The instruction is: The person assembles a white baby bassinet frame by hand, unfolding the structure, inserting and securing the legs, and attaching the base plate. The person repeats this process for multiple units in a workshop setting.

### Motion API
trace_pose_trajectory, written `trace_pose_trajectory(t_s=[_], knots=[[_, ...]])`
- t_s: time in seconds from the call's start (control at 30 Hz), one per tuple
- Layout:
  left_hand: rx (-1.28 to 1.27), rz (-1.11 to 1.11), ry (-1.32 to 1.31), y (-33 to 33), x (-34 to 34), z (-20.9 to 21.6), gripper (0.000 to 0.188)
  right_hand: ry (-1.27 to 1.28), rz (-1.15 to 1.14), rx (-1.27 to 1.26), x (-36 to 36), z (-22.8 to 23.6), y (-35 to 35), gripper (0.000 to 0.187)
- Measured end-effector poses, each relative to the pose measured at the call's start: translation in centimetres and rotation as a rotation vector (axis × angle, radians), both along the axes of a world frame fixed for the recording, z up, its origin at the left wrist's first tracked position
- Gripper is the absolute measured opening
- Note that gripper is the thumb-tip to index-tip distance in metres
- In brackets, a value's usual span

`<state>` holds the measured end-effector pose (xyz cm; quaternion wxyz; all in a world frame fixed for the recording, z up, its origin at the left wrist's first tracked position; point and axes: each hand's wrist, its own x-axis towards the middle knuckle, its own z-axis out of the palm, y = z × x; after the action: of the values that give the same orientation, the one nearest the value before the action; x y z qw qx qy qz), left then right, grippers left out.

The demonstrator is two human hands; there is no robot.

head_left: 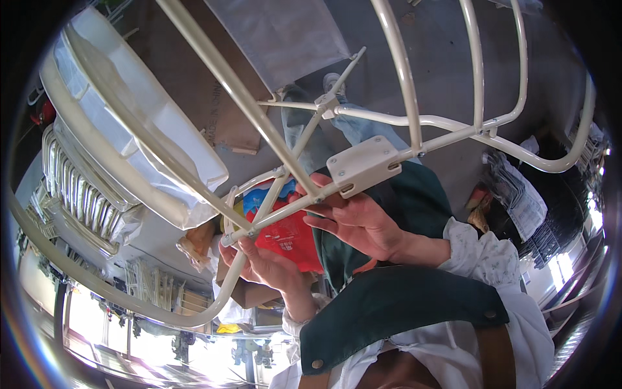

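A large frame of cream-painted metal tubes (379, 118) spreads across the view in front of me, its bars bent and bolted together. A cream bracket block (364, 162) with screws sits on one of its tubes. My left hand (271, 267) is closed round a tube near a joint at the frame's lower left. Just under the bracket, my right hand (364, 223) has its fingers about the same long tube, some of them hidden behind it. Below the frame, between my hands, lies a red bag or wrapper (288, 236) with blue and yellow parts.
A long pale basket-like piece (139, 129) with translucent lining stands at the left, beside stacked tube frames (84, 188). Dark bundled goods (518, 194) lie at the right. A white panel (282, 39) and flattened brown cardboard (227, 123) are on the floor ahead.
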<state>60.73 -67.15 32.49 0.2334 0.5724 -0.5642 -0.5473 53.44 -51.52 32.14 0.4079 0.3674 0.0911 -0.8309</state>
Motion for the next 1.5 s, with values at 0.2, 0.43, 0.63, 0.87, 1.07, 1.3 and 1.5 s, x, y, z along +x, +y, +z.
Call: trace_pose_trajectory(t_s=[0.2, 0.43, 0.63, 0.87, 1.07, 1.3, 1.5], knots=[[0.394, 0.044, 0.095, 4.8, 0.0, -0.2, 0.053, 0.059, -0.115, 0.179, -0.4, -0.8, 3.1, 0.049], [0.313, -0.69, -0.339, 7.6, -0.4, 3.2, 0.054, -0.052, -0.075, 0.191, -0.2, -2.2, 5.4, 0.055], [-0.56, -1.221, -0.324, 6.9, -7.7, 2.9, 0.06, -0.105, -0.057, 0.215, 0.8, -3.1, 6.4, 0.067], [-0.256, -1.386, -0.331, 7.9, -9.3, 1.7, 0.05, -0.015, -0.04, 0.205, -0.8, -3.2, 5.6, 0.059], [-0.808, -1.48, -0.071, 5.6, -8.6, 1.6, 0.01, 0.104, -0.052, 0.224, -1.1, -3.7, 4.9, 0.062], [-0.784, -1.414, -0.342, 5.1, -6.6, 2.9, 0.036, 0.119, -0.002, 0.243, -1.6, -3.2, 4.8, 0.049], [-0.562, -1.482, -0.338, 6.6, -9.0, 0.9, 0.047, 0.134, -0.001, 0.26, -1.0, -2.9, 4.5, 0.049]])
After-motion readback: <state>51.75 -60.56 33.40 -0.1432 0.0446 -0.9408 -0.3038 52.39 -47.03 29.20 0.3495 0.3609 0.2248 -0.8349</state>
